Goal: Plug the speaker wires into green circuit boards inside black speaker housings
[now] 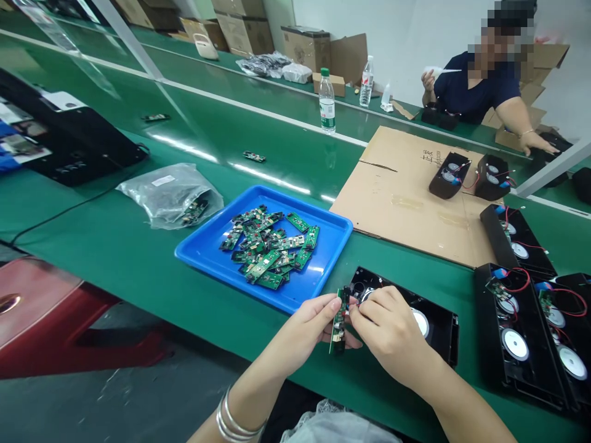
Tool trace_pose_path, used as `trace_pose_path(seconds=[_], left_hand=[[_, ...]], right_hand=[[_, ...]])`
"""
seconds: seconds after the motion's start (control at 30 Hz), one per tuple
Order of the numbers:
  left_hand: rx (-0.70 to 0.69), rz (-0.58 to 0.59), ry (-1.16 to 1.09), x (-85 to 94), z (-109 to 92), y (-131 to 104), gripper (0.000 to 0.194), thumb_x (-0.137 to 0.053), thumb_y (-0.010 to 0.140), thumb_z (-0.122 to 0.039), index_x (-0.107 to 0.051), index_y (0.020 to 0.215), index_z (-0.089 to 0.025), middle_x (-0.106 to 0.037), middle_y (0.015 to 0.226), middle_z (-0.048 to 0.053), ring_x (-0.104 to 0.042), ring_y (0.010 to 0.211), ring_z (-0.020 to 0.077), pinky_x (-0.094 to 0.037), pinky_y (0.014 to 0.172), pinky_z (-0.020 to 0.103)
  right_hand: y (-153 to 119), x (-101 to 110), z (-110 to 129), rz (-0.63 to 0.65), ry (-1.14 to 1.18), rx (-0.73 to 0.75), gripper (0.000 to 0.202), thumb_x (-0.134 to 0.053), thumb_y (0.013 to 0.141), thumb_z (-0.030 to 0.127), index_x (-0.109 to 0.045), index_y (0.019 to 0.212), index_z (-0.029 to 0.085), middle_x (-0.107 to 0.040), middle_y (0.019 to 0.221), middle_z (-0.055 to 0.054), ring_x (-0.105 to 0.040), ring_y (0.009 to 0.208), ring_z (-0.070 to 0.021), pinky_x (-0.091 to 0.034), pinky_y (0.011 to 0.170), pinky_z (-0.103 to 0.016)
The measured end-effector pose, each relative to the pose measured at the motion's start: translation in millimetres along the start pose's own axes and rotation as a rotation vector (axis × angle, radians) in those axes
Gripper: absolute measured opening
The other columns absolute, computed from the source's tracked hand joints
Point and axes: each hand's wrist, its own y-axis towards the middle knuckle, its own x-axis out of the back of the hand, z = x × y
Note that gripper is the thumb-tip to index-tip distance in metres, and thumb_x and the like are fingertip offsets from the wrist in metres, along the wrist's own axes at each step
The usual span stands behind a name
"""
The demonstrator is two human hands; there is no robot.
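Note:
My left hand point(318, 317) grips a green circuit board point(339, 323) on edge between thumb and fingers. Against the board's upper side, my right hand point(388, 323) is closed in a pinch; its fingertips hide what they hold. Behind both hands lies a black speaker housing point(443, 323) with white round speakers, partly covered by my right hand. A blue tray point(203, 255) with a heap of similar circuit boards point(265, 246) stands just beyond my left hand.
Several black speaker housings point(489, 332) with red wires stand at the right. A cardboard sheet point(392, 191), a plastic bag point(161, 191) of boards and a water bottle point(327, 101) lie beyond. A co-worker point(480, 86) sits across. A red stool point(60, 320) is at left.

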Motion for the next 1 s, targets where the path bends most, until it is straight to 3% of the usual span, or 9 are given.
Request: trace_pose_path(seconds=[0.13, 0.27, 0.4, 0.57, 0.7, 0.83, 1.0], left_hand=[[0.026, -0.099, -0.002, -5.1, -6.0, -1.7, 0.047, -0.074, 0.061, -0.058, -0.068, 0.082, -0.016, -0.049, 0.049, -0.007, -0.045, 0.042, 0.008, -0.036, 0.041, 0.018], [0.037, -0.085, 0.017, -6.4, -7.1, -2.6, 0.048, -0.074, 0.06, -0.059, -0.068, 0.079, -0.016, -0.039, 0.044, -0.01, -0.041, 0.041, 0.008, -0.036, 0.041, 0.019], [0.003, -0.068, 0.078, -5.6, -4.0, -2.5, 0.047, -0.068, 0.067, -0.058, -0.067, 0.088, -0.016, -0.049, 0.05, -0.006, -0.049, 0.048, 0.0119, -0.043, 0.048, 0.022], [-0.186, -0.15, 0.36, -6.2, -0.2, -8.2, 0.036, -0.051, 0.083, -0.048, -0.066, 0.096, -0.018, -0.065, 0.072, 0.0, -0.059, 0.068, 0.0173, -0.05, 0.063, 0.026], [-0.287, -0.18, 0.583, -6.7, -2.2, -13.7, 0.031, -0.042, 0.088, -0.038, -0.066, 0.087, -0.02, -0.065, 0.067, -0.001, -0.057, 0.062, 0.017, -0.047, 0.058, 0.024], [-0.295, -0.122, 0.571, -8.2, -4.7, -15.7, 0.032, -0.04, 0.089, -0.038, -0.064, 0.077, -0.02, -0.063, 0.064, -0.002, -0.058, 0.06, 0.0168, -0.048, 0.057, 0.024], [-0.321, -0.159, 0.547, -9.1, -0.5, -15.7, 0.037, -0.042, 0.088, -0.044, -0.067, 0.095, -0.017, -0.068, 0.07, 0.001, -0.059, 0.065, 0.0184, -0.049, 0.061, 0.026]], right_hand=[[1.9, 0.0, 2.9, 0.02, -0.085, 0.051, 0.036, -0.039, 0.09, 0.002, -0.061, 0.063, 0.013, -0.054, 0.061, -0.005, -0.042, 0.063, -0.0173, -0.033, 0.06, -0.032], [2.1, 2.0, 1.4, 0.05, -0.066, 0.091, 0.039, -0.036, 0.091, 0.003, -0.061, 0.063, 0.014, -0.054, 0.063, -0.004, -0.043, 0.065, -0.0168, -0.035, 0.064, -0.031], [1.3, 0.7, -1.7, 0.033, -0.02, 0.072, 0.037, -0.038, 0.093, 0.006, -0.062, 0.066, 0.013, -0.056, 0.065, -0.004, -0.045, 0.067, -0.0162, -0.036, 0.065, -0.031], [2.3, -4.4, -1.8, -0.045, -0.007, 0.047, 0.035, -0.04, 0.092, 0.005, -0.062, 0.066, 0.012, -0.057, 0.062, -0.003, -0.043, 0.063, -0.0155, -0.036, 0.062, -0.032], [2.7, -4.4, -0.5, -0.07, 0.009, 0.059, 0.037, -0.039, 0.092, 0.004, -0.061, 0.064, 0.013, -0.056, 0.061, -0.003, -0.043, 0.064, -0.0157, -0.036, 0.063, -0.032], [0.3, -1.4, 1.2, -0.056, 0.033, 0.065, 0.038, -0.038, 0.093, 0.005, -0.059, 0.062, 0.014, -0.055, 0.062, -0.003, -0.042, 0.063, -0.0155, -0.036, 0.063, -0.032], [-3.8, -5.4, 5.3, -0.107, 0.028, 0.032, 0.033, -0.039, 0.093, 0.007, -0.062, 0.07, 0.013, -0.057, 0.063, -0.004, -0.043, 0.063, -0.0156, -0.037, 0.062, -0.032]])
